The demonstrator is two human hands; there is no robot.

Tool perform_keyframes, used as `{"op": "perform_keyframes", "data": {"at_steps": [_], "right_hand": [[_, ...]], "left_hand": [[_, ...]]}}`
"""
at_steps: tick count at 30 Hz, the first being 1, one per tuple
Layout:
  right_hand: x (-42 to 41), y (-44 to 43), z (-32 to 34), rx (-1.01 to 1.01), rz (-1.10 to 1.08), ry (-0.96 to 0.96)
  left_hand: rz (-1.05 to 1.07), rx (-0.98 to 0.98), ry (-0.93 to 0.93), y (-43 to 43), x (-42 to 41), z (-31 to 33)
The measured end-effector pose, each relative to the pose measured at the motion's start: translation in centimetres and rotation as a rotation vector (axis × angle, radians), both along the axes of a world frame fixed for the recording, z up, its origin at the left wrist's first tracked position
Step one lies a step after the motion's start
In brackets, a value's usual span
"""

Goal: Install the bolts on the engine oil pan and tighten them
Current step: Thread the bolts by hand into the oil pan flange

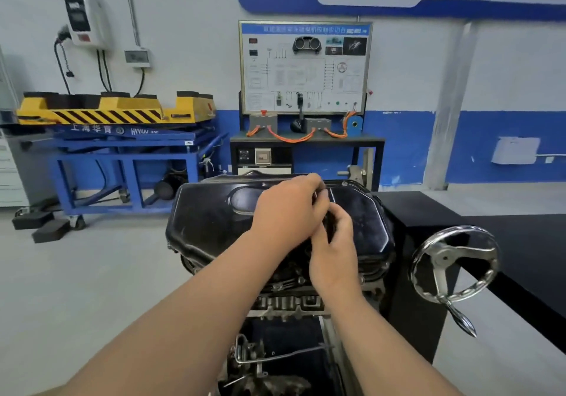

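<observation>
The black engine oil pan [214, 215] sits on top of an upturned engine [288, 300] on a stand, in the middle of the view. Two bolt heads show on its far flange, one [344, 183] at the right and one [263, 184] further left. My left hand [288, 212] hovers over the pan's middle with its fingers curled around small dark pieces that look like bolts. My right hand [335, 251] meets it from below. Its thumb and fingers pinch a small dark piece, likely a bolt [328, 227]. Blur hides the details.
A chrome handwheel [453, 267] with a crank handle sticks out of the stand at the right, beside a black bench [520, 242]. Behind the engine stand a training panel table [306, 140] and a blue lift cart [122, 157] carrying yellow equipment. Grey floor lies to the left.
</observation>
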State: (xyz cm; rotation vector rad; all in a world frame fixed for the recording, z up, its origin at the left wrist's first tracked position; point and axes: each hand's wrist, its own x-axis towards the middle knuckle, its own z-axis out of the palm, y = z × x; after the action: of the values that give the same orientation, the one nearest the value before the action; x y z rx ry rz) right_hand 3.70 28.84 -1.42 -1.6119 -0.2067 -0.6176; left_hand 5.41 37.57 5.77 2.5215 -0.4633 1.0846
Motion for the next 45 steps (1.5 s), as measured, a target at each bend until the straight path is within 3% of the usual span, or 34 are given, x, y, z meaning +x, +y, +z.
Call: {"op": "perform_keyframes", "data": {"at_steps": [2, 6, 7, 11, 18, 20, 22, 26, 30, 39, 42, 45], "right_hand": [[0.2, -0.3, 0.3, 0.003, 0.088, 0.002], [1.4, -2.0, 1.5, 0.312, 0.190, -0.025], [1.6, -2.5, 2.4, 0.281, 0.179, -0.051], [1.6, -3.2, 4.8, -0.170, 0.178, -0.163], [1.1, -3.4, 7.2, -0.637, -0.115, -0.408], [0.8, -3.0, 7.5, -0.679, -0.138, -0.451], [0.6, -2.7, 7.1, -0.552, -0.111, -0.431], [0.6, -3.7, 5.3, -0.065, -0.085, -0.205], [1.1, -4.1, 3.0, -0.028, -0.033, -0.074], [1.8, -0.3, 0.8, 0.145, 0.082, -0.007], [2.0, 0.9, 1.0, 0.188, 0.032, -0.018], [2.2, 1.2, 1.5, 0.219, -0.040, -0.056]], "left_hand": [[-0.103, -0.020, 0.024, -1.1, 0.3, 0.3], [-0.173, 0.012, 0.058, -1.4, 1.3, 1.2], [-0.189, 0.024, 0.049, -1.1, 1.3, 1.2], [-0.354, -0.117, 0.091, -0.3, 1.3, 1.1], [-0.515, -0.225, 0.149, 0.4, 1.0, 1.1], [-0.539, -0.276, 0.145, 0.7, 1.0, 1.0], [-0.541, -0.289, 0.121, 1.0, 0.9, 0.9], [-0.520, -0.249, 0.088, 1.4, 0.8, 0.1], [-0.489, -0.187, 0.063, 1.7, 0.5, -0.4], [-0.415, -0.122, 0.007, 3.0, -0.5, -0.9], [-0.339, -0.101, -0.023, 2.6, -1.0, -0.6], [-0.168, -0.206, -0.163, 4.2, -1.7, -0.3]]}}
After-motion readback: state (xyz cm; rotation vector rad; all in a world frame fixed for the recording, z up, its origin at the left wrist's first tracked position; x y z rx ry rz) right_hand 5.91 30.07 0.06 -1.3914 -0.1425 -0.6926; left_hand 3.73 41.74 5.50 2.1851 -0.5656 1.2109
